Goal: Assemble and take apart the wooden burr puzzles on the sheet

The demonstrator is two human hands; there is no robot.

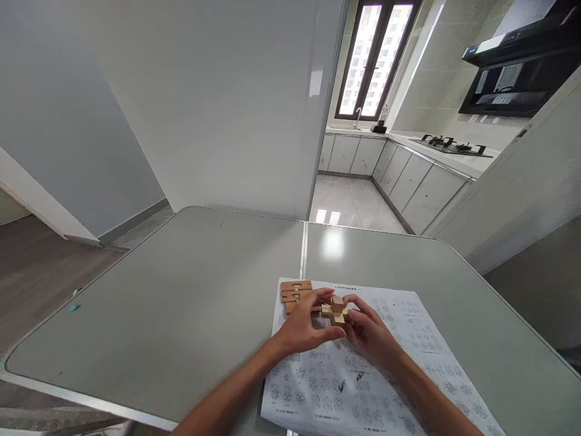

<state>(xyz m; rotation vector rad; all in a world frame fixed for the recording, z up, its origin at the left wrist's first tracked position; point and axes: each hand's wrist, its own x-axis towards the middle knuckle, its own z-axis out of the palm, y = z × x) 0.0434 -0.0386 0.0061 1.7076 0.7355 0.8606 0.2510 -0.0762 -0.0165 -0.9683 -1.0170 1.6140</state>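
A light wooden burr puzzle (pixel 337 319) of interlocking blocks is held between my two hands, just above a printed sheet (pixel 327 375). My left hand (pixel 302 324) curves around its left side, with fingertips at the top block and the thumb along the lower front. On the right side, my right hand (pixel 365 327) grips the puzzle between thumb and fingers; some fingers are hidden behind it. Several darker brown notched wooden pieces (pixel 296 285) lie in a stack of rows at the sheet's upper left, partly covered by my left hand.
The sheet, printed with rows of small diagrams, lies on a grey table (pixel 181 303) with a seam (pixel 304 248) down its middle. A white panel (pixel 227 121) stands behind the table. Beyond, at right, is a kitchen with a stove (pixel 454 145). A small teal object (pixel 74 308) sits near the left edge.
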